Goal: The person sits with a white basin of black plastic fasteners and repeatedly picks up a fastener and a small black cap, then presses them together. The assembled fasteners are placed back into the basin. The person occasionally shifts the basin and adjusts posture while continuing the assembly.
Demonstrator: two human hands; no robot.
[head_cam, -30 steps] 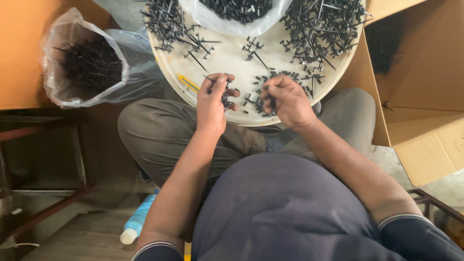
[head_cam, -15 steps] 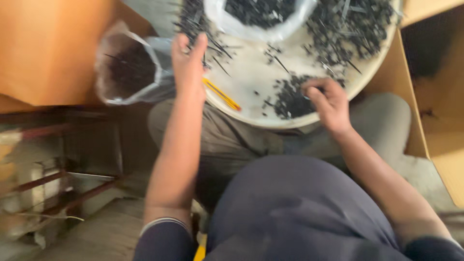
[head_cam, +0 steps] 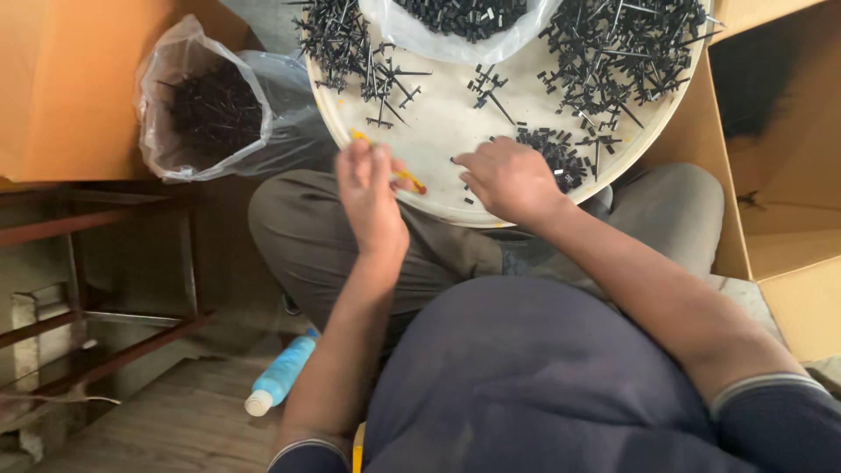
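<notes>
- Two bare hands work at the near rim of a round cream tray [head_cam: 455,188] resting on the seated person's lap.
- Left hand [head_cam: 370,203]: back toward the camera, hovering over the tray's near-left edge, fingers [head_cam: 357,158] loosely together and pointing away from the body. Whether they pinch anything cannot be told.
- Yellow stick [head_cam: 399,173]: a slim tool with a reddish tip, lying flat on the tray and partly hidden under the left hand. Its long axis runs diagonally — far end toward the upper left, reddish tip toward the lower right.
- Right hand [head_cam: 508,180]: knuckles up, fingers curled down onto the tray beside a heap of small black pieces [head_cam: 552,153]. The fingertips are hidden, so a grasp cannot be confirmed.
- Black branched parts [head_cam: 613,44]: thin stemmed pieces in tangled piles at the tray's far right and far left, stems pointing every way. A few single ones lie apart near the middle.
- Clear plastic bag [head_cam: 464,26]: at the tray's far edge, mouth open, holding small black pieces.
- Second clear bag [head_cam: 210,109]: left of the tray and off it, open-topped, filled with dark spiky parts.
- Cardboard box [head_cam: 771,175]: right of the tray, open — its inside is mostly in shadow.
- Blue bottle [head_cam: 280,372]: lying on the floor below the left forearm, white cap toward the lower left.
</notes>
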